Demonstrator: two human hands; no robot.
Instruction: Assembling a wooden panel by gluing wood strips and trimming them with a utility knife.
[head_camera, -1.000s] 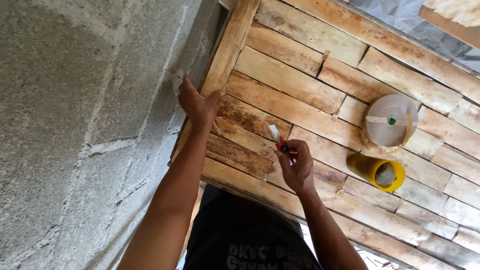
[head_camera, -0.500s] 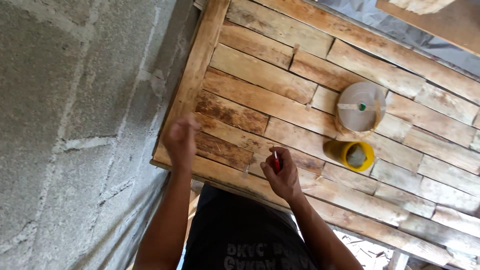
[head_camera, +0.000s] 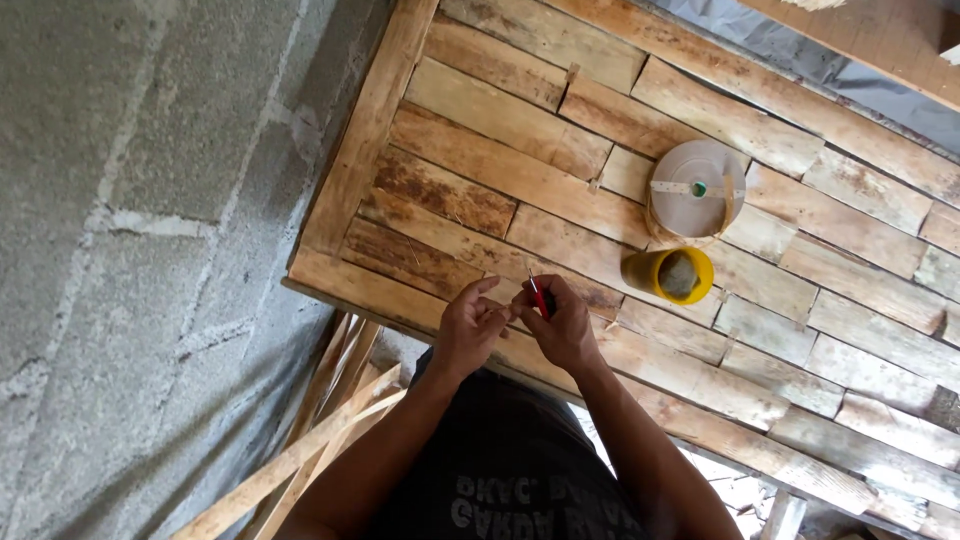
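Note:
My right hand (head_camera: 562, 325) is closed around a small red-handled tool (head_camera: 538, 296), its thin tip sticking up between the fingers. My left hand (head_camera: 470, 325) has come right beside it, fingertips touching the tool near its handle. Both hands hover over the near edge of a tabletop made of rough wooden slats (head_camera: 520, 180). Whether the left hand grips the tool or only touches it is unclear.
A yellow cup (head_camera: 672, 274) lies on its side on the slats just right of my hands. Behind it stands a round beige roll (head_camera: 697, 188). A grey block wall (head_camera: 130, 200) runs along the left. Loose wooden strips (head_camera: 320, 430) lean below the table edge.
My left hand has come down from the table's left frame to meet my right hand at the near edge. The view has shifted so the table sits lower and further right.

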